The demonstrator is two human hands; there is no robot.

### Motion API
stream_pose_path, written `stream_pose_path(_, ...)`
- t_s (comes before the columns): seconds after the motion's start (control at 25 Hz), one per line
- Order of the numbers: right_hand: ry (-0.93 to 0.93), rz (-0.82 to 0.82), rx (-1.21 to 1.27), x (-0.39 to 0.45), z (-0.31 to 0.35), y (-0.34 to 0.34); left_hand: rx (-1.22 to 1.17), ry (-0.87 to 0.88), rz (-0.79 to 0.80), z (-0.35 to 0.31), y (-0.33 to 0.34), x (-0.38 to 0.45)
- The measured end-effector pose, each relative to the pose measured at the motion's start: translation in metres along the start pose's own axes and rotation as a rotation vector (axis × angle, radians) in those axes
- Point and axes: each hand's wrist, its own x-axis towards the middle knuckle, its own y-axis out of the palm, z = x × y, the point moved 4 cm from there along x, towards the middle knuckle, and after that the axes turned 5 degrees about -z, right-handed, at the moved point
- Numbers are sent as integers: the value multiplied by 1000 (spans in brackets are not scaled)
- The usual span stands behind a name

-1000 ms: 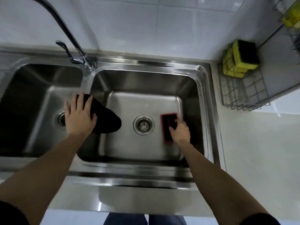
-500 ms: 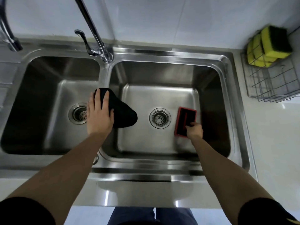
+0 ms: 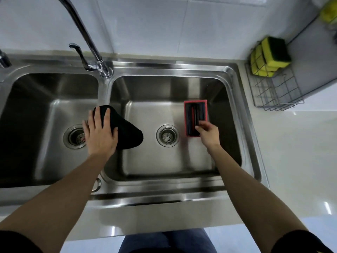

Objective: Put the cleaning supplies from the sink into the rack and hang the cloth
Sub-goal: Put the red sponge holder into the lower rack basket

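A black cloth (image 3: 127, 132) is draped over the divider between the two basins of the steel sink (image 3: 235, 73). My left hand (image 3: 100, 133) lies flat on it with fingers spread. A red-edged scrubbing pad with a dark grip (image 3: 195, 115) sits in the right basin, right of its drain (image 3: 167, 135). My right hand (image 3: 207, 132) has its fingers pinched on the pad's near end. The wire rack (image 3: 277, 92) stands on the counter at the right, with yellow-and-green sponges (image 3: 269, 55) in its far end.
A tall curved faucet (image 3: 87, 37) with its lever rises from the sink's back rim above the divider. The left basin has its own drain (image 3: 75, 136). A white counter (image 3: 295, 161) runs right of the sink. A tiled wall is behind.
My right hand has closed its fingers on the pad's near end, and the pad now lies straighter and farther back in the basin. My left hand stays on the cloth. The camera view has shifted.
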Motion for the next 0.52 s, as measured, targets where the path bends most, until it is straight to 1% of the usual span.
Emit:
stream_pose_path(0.12, -183, -63, 64, 6, 49, -52, -70, 99, -24, -40, -8, 14)
stream_pose_path(0.24, -324, -168, 146, 13, 97, -121, -214, 254, -11, -128, -18, 36)
stream_pose_path(0.32, -359, -246, 159, 20, 119, -167, -318, 358, 15, -198, -22, 45)
stream_pose_path(0.4, -363, -348, 76, 28, 134, -209, -398, 447, 49, -266, -25, 47)
stream_pose_path(0.52, -319, -499, -164, 41, 140, -263, -491, 539, 121, -357, -24, 42)
